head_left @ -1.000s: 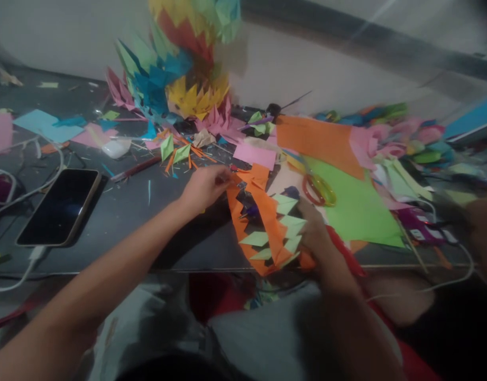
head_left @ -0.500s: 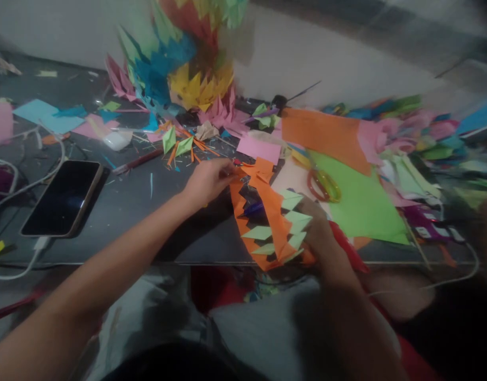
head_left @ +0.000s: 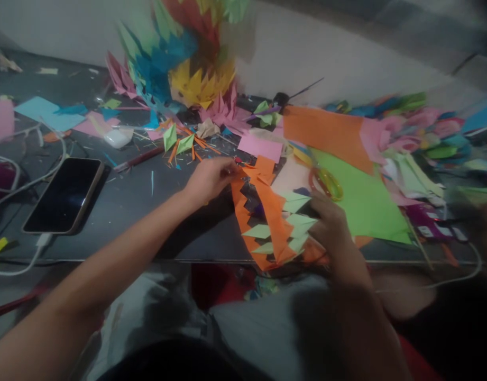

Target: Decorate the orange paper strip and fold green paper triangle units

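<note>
left hand (head_left: 209, 179) pinched shut on far tip of the orange-and-pale-green folded-paper spiked chain (head_left: 273, 225), same spot as a second ago | right hand (head_left: 330, 230) has slid up the chain's near end, fingers curled on it (grip depth unclear) | chain lies at worktop (head_left: 148, 211) front edge, looks mid-assembly | yellow-handled scissors (head_left: 326, 182) just beyond, black phone (head_left: 63, 194) far left

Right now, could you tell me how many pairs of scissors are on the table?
1: the scissors lie on the green paper, just beyond the right hand. Others may be hidden under the paper piles.
</note>
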The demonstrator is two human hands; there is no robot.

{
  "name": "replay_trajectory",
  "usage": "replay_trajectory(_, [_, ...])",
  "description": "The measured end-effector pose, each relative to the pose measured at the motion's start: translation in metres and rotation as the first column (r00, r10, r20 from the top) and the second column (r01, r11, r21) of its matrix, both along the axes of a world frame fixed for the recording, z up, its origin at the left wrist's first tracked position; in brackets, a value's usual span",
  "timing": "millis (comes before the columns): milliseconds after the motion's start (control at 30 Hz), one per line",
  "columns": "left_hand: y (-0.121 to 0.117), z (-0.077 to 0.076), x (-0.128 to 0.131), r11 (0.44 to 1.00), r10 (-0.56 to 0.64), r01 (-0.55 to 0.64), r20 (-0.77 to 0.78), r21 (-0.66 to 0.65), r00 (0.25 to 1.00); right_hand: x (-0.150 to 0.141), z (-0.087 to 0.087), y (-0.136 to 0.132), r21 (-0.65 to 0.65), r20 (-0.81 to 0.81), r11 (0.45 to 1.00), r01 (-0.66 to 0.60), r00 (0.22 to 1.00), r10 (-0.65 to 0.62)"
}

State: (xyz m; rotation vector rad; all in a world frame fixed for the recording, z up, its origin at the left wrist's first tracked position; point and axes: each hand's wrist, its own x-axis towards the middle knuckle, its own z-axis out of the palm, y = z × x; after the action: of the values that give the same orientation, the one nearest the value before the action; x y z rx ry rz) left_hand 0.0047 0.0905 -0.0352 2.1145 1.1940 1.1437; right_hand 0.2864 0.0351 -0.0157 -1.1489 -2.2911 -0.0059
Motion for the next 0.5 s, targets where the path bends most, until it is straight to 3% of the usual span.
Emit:
replay_trajectory(167, [0.0, 0.0, 0.0, 1.0, 0.007, -0.007, 0.003, -0.02, 1.0, 0.003, 0.002, -0.001, -0.017, 0.048, 0.994, 0.108, 0.993, -0.107])
replay_trajectory(300, [0.0, 0.002, -0.001, 0.999, 0.032, -0.033, -0.027, -0.031, 0.999, -0.003, 0.003, -0.001, -0.029, -0.06, 0.961, 0.276, 0.959, -0.278])
replay_trajectory(500, [0.0, 0.003, -0.001, 0.999, 0.025, -0.026, -0.013, -0.038, 1.0, -0.016, -0.004, 0.013, -0.209, -0.111, 0.952, 0.224, 0.962, -0.251])
